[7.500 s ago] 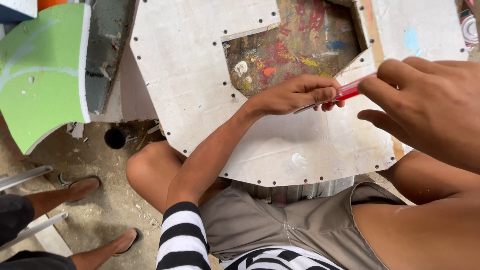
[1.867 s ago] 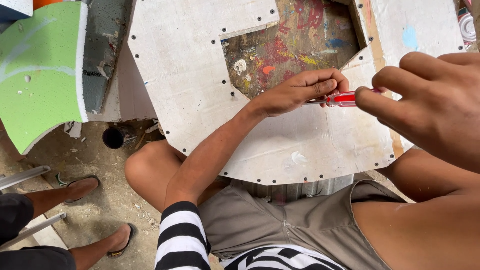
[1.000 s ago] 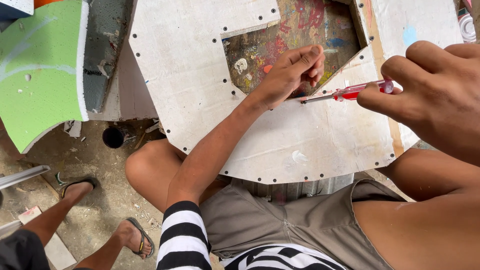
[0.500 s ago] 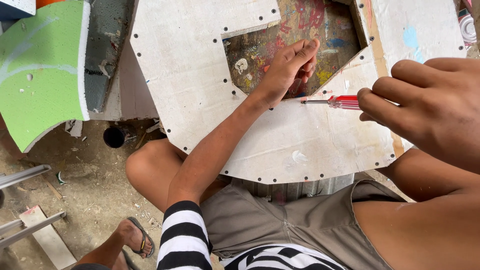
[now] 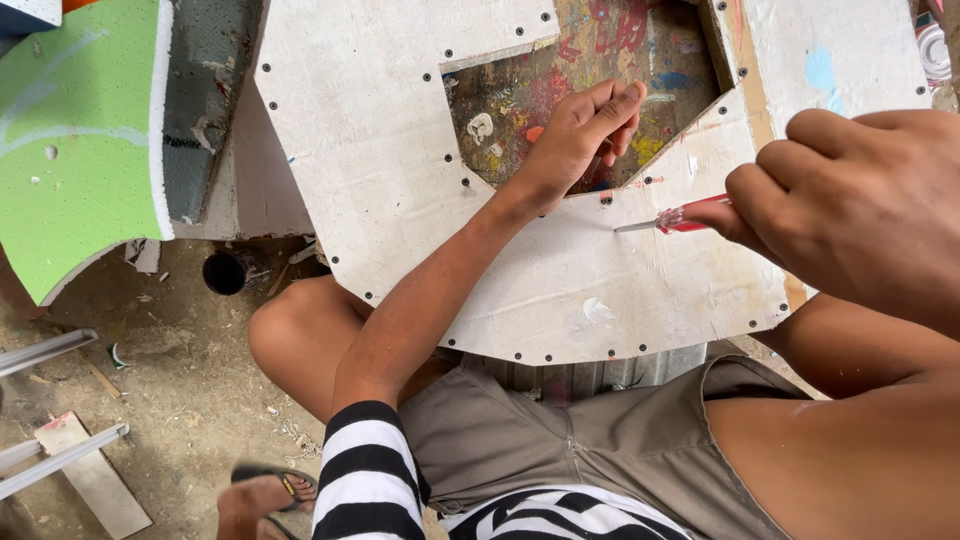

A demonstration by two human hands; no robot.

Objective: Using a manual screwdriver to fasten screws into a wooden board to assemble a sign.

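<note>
A large white board (image 5: 380, 130) with small dark screw heads along its edges lies over my lap. It has an angular cut-out showing a paint-spattered surface (image 5: 520, 100) below. My left hand (image 5: 580, 135) rests at the cut-out's lower edge, fingers curled and nothing clearly in them. My right hand (image 5: 860, 210) grips a red-handled screwdriver (image 5: 675, 218). Its metal tip points left and touches the board just below the cut-out's corner.
A green foam piece (image 5: 70, 140) with a white edge leans at the left. A dark round tube end (image 5: 228, 270) sits under the board. Metal bars (image 5: 50, 350) and a wood scrap (image 5: 95, 485) lie on the dirt floor. Another person's sandalled foot (image 5: 265, 495) is at the bottom.
My left hand let go of the screwdriver and moved up to the cut-out edge. My right hand shifted the tool slightly. The other person's feet moved from left towards the bottom centre.
</note>
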